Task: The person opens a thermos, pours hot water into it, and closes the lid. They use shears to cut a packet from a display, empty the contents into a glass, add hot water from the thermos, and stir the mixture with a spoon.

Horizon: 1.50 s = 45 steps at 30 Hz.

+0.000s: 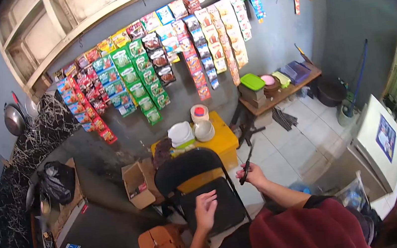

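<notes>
My right hand (251, 173) grips a pair of dark scissors (247, 165) by the handles, and the blades point up and away from me. My left hand (206, 210) is empty, its fingers loosely bent and apart, above the seat of a black folding chair (189, 170). Ahead of both hands, strips of colorful sachets (140, 79) hang in a row along the wall. Several green sachets and red ones hang lowest on the left side. Neither hand touches the strips.
Behind the chair a yellow box (225, 138) bears white bowls (180, 134). A low wooden bench (285, 93) with containers stands farther right. An open cardboard box (139, 184) and a brown bag (162, 246) lie left; a white fridge (379, 143) stands right.
</notes>
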Each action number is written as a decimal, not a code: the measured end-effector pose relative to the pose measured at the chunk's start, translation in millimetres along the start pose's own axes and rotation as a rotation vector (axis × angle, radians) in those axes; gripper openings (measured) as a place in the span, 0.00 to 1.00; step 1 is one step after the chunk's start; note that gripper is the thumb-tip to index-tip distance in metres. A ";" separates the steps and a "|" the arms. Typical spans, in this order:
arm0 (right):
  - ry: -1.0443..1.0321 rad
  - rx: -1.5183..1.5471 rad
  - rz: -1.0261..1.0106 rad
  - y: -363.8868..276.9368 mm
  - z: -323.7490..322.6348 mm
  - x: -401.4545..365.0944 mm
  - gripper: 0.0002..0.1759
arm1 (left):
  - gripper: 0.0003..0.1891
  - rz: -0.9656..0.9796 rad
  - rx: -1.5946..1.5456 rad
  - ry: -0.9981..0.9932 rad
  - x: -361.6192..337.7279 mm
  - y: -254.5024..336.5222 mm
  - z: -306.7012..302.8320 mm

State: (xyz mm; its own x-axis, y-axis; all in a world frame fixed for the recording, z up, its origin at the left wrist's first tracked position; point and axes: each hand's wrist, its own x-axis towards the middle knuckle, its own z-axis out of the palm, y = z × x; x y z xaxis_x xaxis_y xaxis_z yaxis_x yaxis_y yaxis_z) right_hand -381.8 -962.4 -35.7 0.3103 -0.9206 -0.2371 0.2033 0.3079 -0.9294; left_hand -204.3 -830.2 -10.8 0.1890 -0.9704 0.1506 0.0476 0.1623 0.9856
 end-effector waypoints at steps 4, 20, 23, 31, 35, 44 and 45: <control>-0.061 0.093 -0.024 -57.8 -65.6 92.4 0.14 | 0.13 0.117 -0.037 0.318 99.4 -24.6 12.5; -0.358 -0.102 -0.066 -228.4 -196.7 332.2 0.12 | 0.16 0.097 0.007 0.392 592.0 44.2 140.0; -0.409 -0.186 -0.101 -237.7 -180.0 363.9 0.12 | 0.23 0.274 -0.001 0.487 652.6 74.6 125.3; -0.143 -0.797 -0.476 -337.3 -122.0 410.3 0.26 | 0.16 0.300 -0.172 0.236 710.8 92.1 109.6; -0.303 -1.024 -0.412 -411.5 -113.0 446.9 0.31 | 0.14 0.071 -0.490 0.074 720.6 85.2 106.0; -0.705 -1.570 -0.415 -503.4 -77.5 513.3 0.27 | 0.17 0.014 -0.362 0.152 718.8 87.0 113.3; -0.727 -1.614 -0.357 -509.1 -73.2 522.2 0.28 | 0.17 0.020 -0.361 0.127 719.0 86.3 110.9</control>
State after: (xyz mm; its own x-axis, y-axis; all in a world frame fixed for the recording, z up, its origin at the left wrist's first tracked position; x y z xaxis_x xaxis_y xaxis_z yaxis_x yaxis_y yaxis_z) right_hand -391.3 -1617.5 293.0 0.8505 -0.4683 -0.2394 -0.5252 -0.7811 -0.3378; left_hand -173.1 -1533.7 191.1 0.3122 -0.9401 0.1369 0.3811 0.2559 0.8884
